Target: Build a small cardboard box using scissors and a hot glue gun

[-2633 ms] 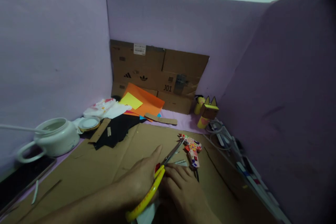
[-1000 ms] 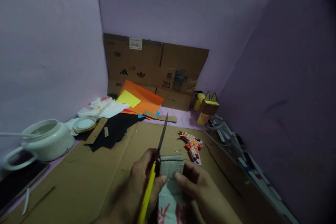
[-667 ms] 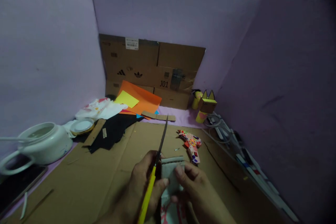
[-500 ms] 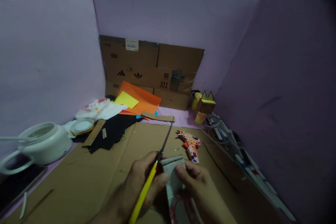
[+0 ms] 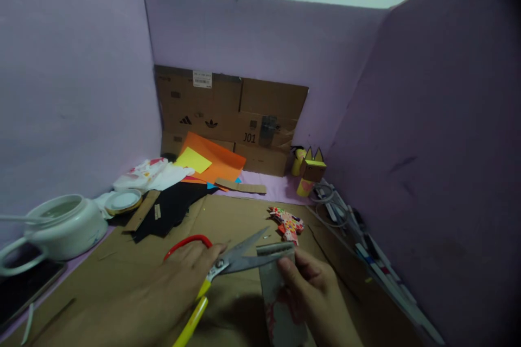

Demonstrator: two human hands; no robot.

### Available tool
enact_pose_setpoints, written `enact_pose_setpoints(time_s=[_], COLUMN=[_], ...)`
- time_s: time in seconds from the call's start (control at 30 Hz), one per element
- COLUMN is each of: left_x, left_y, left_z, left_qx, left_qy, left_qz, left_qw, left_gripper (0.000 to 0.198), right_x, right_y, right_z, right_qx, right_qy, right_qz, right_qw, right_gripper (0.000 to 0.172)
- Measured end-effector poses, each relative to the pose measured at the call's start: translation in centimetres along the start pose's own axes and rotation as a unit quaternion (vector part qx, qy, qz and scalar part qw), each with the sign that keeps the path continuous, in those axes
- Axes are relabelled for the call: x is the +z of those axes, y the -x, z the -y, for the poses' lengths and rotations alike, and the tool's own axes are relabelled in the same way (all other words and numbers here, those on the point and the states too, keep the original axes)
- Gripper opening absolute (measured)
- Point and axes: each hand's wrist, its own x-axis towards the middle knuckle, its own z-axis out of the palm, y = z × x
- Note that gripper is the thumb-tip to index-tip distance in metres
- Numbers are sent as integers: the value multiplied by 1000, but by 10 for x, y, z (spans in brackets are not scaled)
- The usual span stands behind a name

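Cardboard mat (image 5: pixel 134 260), strip (image 5: pixel 271 281) in right hand (image 5: pixel 315 293)

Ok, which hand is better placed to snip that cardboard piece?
Left, probably. The left hand grips the scissors, whose open blades meet the cardboard piece at its top edge; the right hand only pinches that piece steady.

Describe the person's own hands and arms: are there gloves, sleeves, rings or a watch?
The left hand and the right hand are both bare, without gloves. On the parts that show I see no ring, watch or bracelet, though the light is dim. No sleeve is in view: both arms are uncovered down to the picture's edge.
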Motion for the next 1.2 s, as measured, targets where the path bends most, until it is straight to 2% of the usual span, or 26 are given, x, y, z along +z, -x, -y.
enact_pose_setpoints(time_s=[0.1, 0.17, 0.27, 0.37, 0.43, 0.5, 0.6, 0.67, 0.8, 0.93, 1.03, 1.2], left_x=[-18, -30, -44, -46, -38, -26, -15, -17, -34, -41, -39, -23], left_y=[-7, -15, -27, -35, -39, -41, -42, -39, -36, -39, -43, -38], left_z=[-18, -32, -52, -60, -59, -54, -47, -46, -49, -54, -57, -49], left_qx=[47, 38, 6, -21, -41, -65, -65, -55, -24, 2, 4, -19], left_qy=[-60, -106, -121, -108, -93, -92, -95, -94, -103, -107, -88, -62], left_qz=[62, 90, 125, 164, 150, 113, 107, 109, 116, 144, 149, 95], left_qw=[995, 990, 985, 980, 983, 987, 988, 988, 988, 984, 985, 993], left_gripper=[73, 67, 53, 51, 49, 47, 47, 47, 48, 55, 54, 45], right_x=[1, 2, 2, 2, 2, 2, 2, 3, 4, 6, 8, 11], right_y=[3, 5, 7, 9, 10, 11, 12, 12, 11, 10, 12, 12], right_z=[0, 1, 3, 3, 3, 3, 3, 3, 7, 12, 10, 7], right_qx=[-26, -36, -65, -101, -112, -116, -110, -99, -72, -95, -122, -114], right_qy=[38, 62, 97, 126, 136, 141, 135, 128, 111, 106, 117, 112], right_qz=[10, 13, 7, -7, -4, 4, 12, 8, 0, 11, 33, 20], right_qw=[999, 997, 993, 987, 984, 983, 985, 987, 991, 990, 985, 987], right_gripper=[31, 31, 26, 22, 22, 22, 23, 24, 28, 28, 24, 22])
